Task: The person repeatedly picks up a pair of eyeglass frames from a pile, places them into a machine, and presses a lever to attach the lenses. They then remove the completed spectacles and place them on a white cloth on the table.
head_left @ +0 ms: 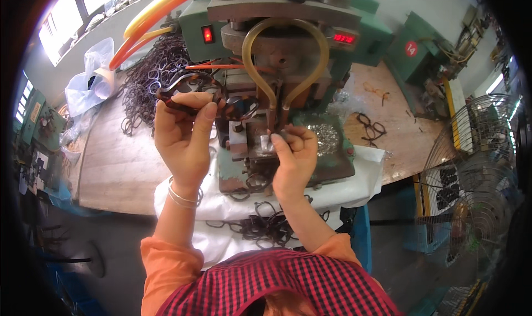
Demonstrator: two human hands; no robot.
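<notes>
My left hand (187, 139) pinches a dark eyeglass frame (234, 111) between thumb and fingers, to the left of the press head. One side of the frame reaches toward the metal fixture (238, 140) of a green bench press (299, 44). Right under the press's two narrow metal tips, my right hand (296, 163) has its thumb and fingers pressed together over the fixture. Anything between those fingertips is too small to make out. Beside my right hand, many tiny shiny metal parts (326, 140) lie on the press base.
A big heap of dark eyeglass frames (152, 75) covers the table's back left. More frames lie on the white cloth (354, 166) below the press, and a few (370, 126) sit to the right. A wire fan (471, 177) stands at the right; orange hoses (138, 28) pass overhead.
</notes>
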